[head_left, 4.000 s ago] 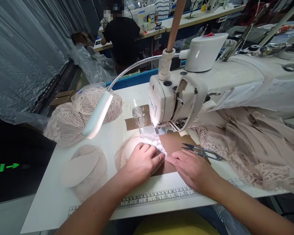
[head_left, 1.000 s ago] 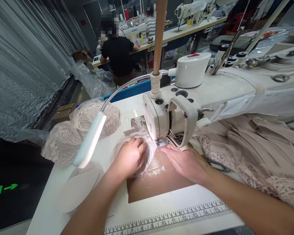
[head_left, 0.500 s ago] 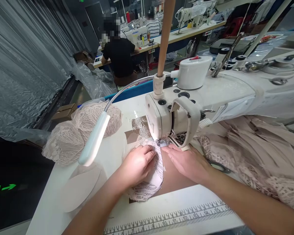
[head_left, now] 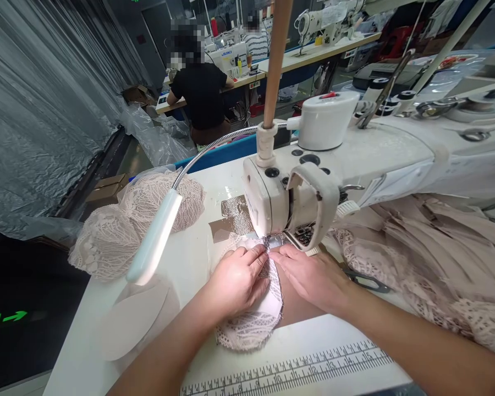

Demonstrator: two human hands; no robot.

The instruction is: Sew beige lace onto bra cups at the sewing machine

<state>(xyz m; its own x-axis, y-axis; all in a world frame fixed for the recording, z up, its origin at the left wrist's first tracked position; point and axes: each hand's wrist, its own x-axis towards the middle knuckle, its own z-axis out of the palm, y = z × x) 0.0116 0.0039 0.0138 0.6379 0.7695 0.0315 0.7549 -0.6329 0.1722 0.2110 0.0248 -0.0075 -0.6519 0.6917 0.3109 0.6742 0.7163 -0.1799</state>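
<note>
A pale pink lace cup piece (head_left: 253, 327), with a smooth lighter layer inside its frayed edge, lies under the head of the white sewing machine (head_left: 268, 203). My left hand (head_left: 241, 275) presses on it, fingers bent and gripping the fabric close to the needle area. From the other side, my right hand (head_left: 309, 272) has its fingertips together at the fabric's right edge, just in front of the presser foot (head_left: 277, 240). The fingers cover the part of the seam between them. A brown plate (head_left: 295, 300) lies beneath the fabric and my right hand.
Lace cups (head_left: 107, 242) lie at the table's left, behind a bendable lamp (head_left: 154, 236). Smooth beige cup pieces (head_left: 134, 319) are nearer. Scissors (head_left: 369, 281) and a lace garment pile (head_left: 449, 264) lie right. A printed ruler (head_left: 289, 374) runs along the front. A person (head_left: 200, 93) sits beyond.
The lace cup has turned slightly, its lower end coming nearer to me. My left hand has slid right toward the needle, and my right fingertips have shifted left onto the fabric's edge.
</note>
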